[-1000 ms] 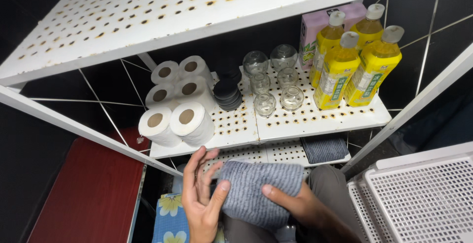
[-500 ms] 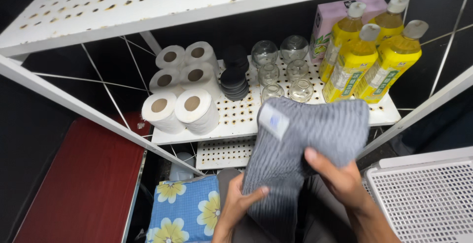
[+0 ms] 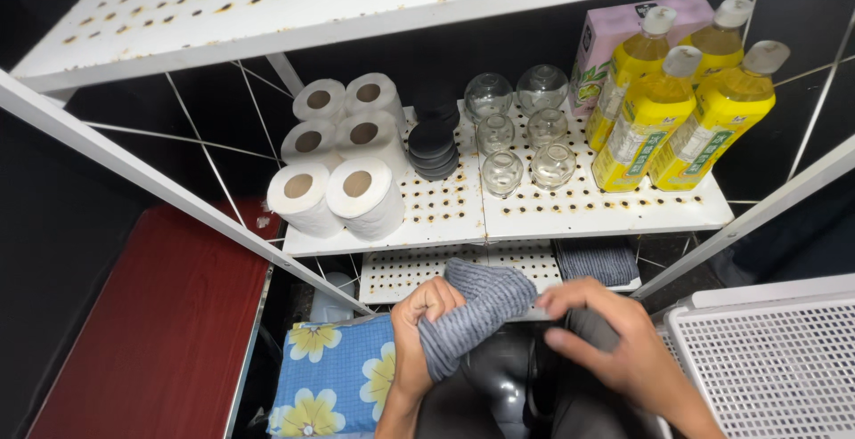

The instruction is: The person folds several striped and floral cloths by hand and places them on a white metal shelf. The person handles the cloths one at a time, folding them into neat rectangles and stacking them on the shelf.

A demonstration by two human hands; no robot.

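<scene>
Left hand clenched around grey ribbed cloth, lower centre; right hand curled beside, pinching nothing visible.

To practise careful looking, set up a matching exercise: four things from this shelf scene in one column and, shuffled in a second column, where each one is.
Things:
1. grey cloth
2. toilet rolls
3. yellow bottles
4. glass cups

Places:
A. right end of the white shelf
B. left end of the shelf
C. middle of the shelf
D. gripped in the left hand, beside the right hand

Pairs: 1-D, 2-B, 3-A, 4-C
</scene>
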